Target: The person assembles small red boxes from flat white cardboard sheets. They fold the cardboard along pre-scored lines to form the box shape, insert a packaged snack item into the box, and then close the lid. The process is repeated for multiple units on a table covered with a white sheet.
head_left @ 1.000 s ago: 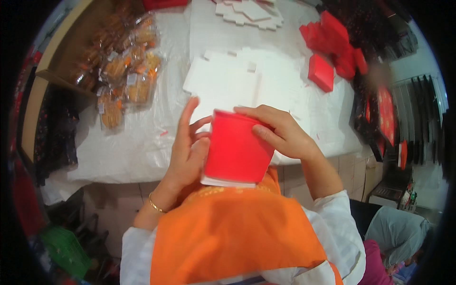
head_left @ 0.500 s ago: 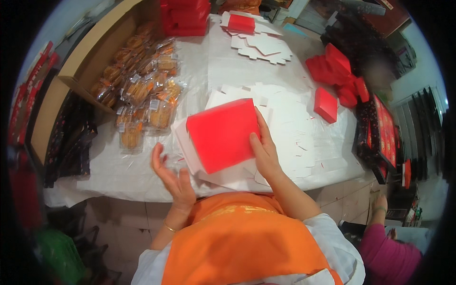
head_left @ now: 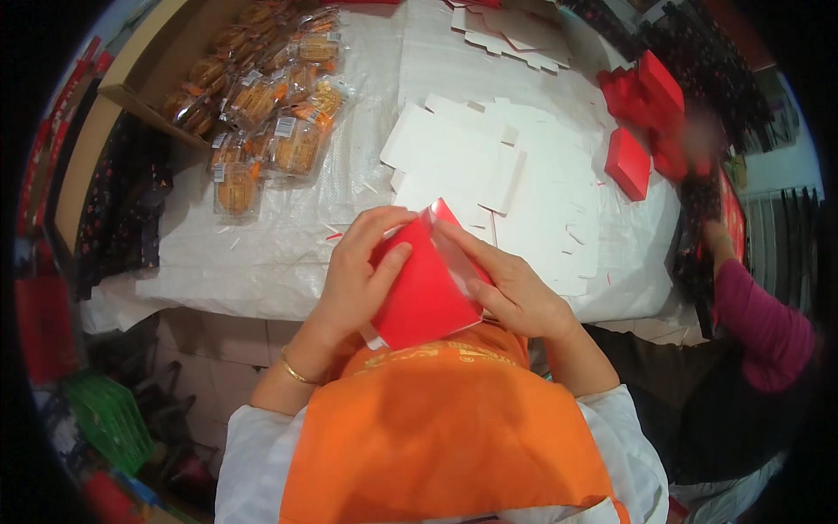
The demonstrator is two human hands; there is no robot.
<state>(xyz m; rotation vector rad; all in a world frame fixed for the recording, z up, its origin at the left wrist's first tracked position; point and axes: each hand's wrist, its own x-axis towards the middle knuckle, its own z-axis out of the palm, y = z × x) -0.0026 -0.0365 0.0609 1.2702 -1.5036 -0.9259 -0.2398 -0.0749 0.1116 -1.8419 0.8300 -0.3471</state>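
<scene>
A red card box [head_left: 417, 293], partly folded, is held between my two hands just above my orange apron. My left hand [head_left: 365, 266] grips its left side, thumb lying on the red face. On the other side, my right hand [head_left: 515, 284] has its fingers along the right edge, where a flap stands up. A strip of the box's white inner side shows at the lower left. Just beyond the hands, several flat white card blanks [head_left: 463, 157] lie overlapped on the table.
Packaged cookies [head_left: 292, 144] are heaped at the left beside a brown carton [head_left: 131, 74]. Finished red boxes [head_left: 628, 164] stand at the right edge. More white blanks [head_left: 515, 35] lie at the back. A co-worker in a magenta sleeve [head_left: 759, 314] reaches toward the table's right side.
My left hand, previously open beside the box, has taken hold of it. The box has come nearer my body and turned. The co-worker has moved closer to the table.
</scene>
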